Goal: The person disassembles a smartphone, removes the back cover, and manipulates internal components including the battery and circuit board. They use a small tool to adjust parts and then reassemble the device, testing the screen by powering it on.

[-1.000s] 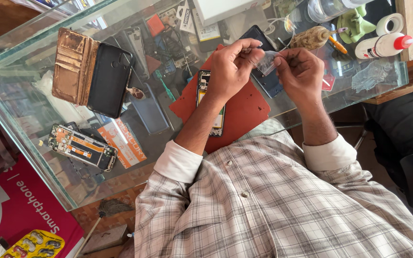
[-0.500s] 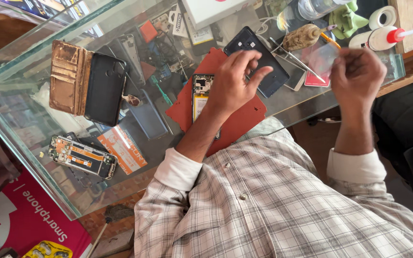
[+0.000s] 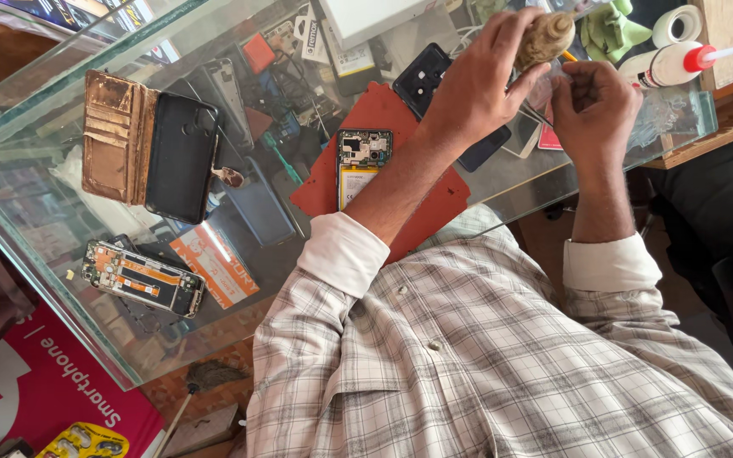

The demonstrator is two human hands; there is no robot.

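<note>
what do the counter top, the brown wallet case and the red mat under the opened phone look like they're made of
The clear counter top looks like glass: see-through, glossy, with a greenish cut edge. The brown folding wallet case seems to be leather or imitation leather, matte, with scuffed, peeling patches. The flat red mat looks like rubber or plastic sheet, matte and even; I cannot tell which.

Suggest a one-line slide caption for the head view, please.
Left hand grips a brown brush beside the right hand, above an opened phone.
</note>
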